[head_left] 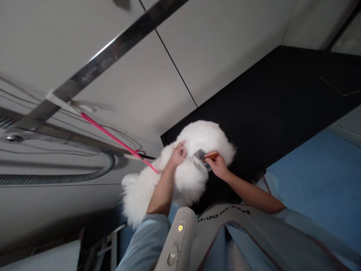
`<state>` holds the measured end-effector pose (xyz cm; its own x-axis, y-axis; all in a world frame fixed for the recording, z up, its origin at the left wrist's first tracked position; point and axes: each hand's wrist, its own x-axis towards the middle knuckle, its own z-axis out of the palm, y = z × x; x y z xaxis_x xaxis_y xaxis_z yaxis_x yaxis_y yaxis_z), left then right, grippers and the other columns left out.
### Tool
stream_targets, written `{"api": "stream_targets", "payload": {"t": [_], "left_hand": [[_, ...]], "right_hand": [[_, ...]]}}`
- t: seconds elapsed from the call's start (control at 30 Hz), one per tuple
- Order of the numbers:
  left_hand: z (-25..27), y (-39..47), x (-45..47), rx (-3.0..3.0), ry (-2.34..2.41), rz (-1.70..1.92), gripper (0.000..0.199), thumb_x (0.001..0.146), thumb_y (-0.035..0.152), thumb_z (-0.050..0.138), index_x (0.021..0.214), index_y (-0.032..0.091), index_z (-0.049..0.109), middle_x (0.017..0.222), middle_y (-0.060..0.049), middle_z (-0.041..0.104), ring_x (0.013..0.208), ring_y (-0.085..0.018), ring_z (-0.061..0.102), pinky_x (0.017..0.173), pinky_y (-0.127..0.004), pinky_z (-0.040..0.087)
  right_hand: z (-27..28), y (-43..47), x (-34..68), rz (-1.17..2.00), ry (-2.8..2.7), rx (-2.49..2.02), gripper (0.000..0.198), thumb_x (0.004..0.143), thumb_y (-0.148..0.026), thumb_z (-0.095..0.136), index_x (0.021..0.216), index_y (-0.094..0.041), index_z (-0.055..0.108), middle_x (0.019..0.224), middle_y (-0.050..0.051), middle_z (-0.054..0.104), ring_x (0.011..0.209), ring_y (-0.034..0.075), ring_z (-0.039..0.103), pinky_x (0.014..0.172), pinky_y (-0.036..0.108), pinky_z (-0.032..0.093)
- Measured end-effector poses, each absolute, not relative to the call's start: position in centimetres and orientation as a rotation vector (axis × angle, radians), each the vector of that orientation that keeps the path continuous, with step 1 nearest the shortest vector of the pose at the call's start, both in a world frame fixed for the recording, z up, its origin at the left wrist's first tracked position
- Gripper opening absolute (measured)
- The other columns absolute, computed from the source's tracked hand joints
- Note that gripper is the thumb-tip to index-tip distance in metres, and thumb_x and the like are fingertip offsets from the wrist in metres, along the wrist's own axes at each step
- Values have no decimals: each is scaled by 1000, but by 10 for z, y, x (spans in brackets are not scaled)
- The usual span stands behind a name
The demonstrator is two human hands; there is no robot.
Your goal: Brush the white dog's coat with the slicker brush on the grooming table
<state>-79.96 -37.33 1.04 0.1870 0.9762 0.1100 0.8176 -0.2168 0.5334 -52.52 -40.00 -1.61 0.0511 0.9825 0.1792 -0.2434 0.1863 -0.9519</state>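
A fluffy white dog [194, 180] is on the black table [262, 101], its head end toward the lower left. My left hand [179, 154] rests on the dog's back with bent fingers closed in the fur. In my right hand [218, 165] is a slicker brush [200, 154] with an orange-brown handle. Its grey head lies against the fur just right of my left hand. A pink grooming leash [113, 137] runs from the metal bar to the dog's neck area. Fur hides some of my left fingertips.
A metal bar [113, 52] slants across the upper left, beside a ribbed hose [70, 177]. A beige device with a lit yellow button [176, 241] stands close in front of my body. My grey apron [248, 229] is below, and blue floor [316, 169] shows at right.
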Motion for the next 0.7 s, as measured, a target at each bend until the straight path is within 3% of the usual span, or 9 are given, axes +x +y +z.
{"api": "stream_targets", "payload": {"t": [0.07,0.13,0.23,0.37,0.53,0.7], "left_hand": [[10,-373,-803,2095,1686,603,13,73,21,56,64,21,47,102,-13,69,128,-29,58,101,-43,52],[9,-372,-806,2098,1692,594,14,72,18,57,63,21,46,103,-13,70,129,-28,57,104,-43,51],[6,-368,-808,2114,1710,618,8,74,18,55,68,19,49,124,-16,66,128,-27,58,106,-43,49],[4,-365,-812,2115,1672,639,14,80,25,54,68,18,51,133,-17,62,122,-26,61,103,-40,51],[3,-365,-815,2096,1640,707,10,75,25,56,68,18,54,131,-19,64,123,-29,61,104,-45,50],[2,-365,-815,2068,1677,707,15,78,28,60,68,18,56,131,-15,64,120,-27,62,102,-44,52]], "right_hand": [[-11,-391,-518,1144,-1041,-926,16,83,-39,67,82,-24,60,78,1,65,74,20,65,74,37,56],[-5,-382,-508,945,-905,-945,17,83,-38,69,83,-24,58,84,2,66,82,21,66,83,39,55],[-1,-381,-504,798,-871,-867,15,84,-35,69,85,-24,58,93,4,68,94,21,66,94,41,53],[-9,-386,-524,1147,-1121,-852,16,84,-38,66,82,-23,61,80,2,67,74,19,66,73,35,56],[-19,-382,-533,989,-1074,-913,14,84,-37,65,84,-24,62,93,5,70,91,21,67,82,36,56],[-21,-384,-541,1105,-1152,-890,11,82,-35,65,82,-24,63,82,3,68,76,20,65,69,33,56]]}}
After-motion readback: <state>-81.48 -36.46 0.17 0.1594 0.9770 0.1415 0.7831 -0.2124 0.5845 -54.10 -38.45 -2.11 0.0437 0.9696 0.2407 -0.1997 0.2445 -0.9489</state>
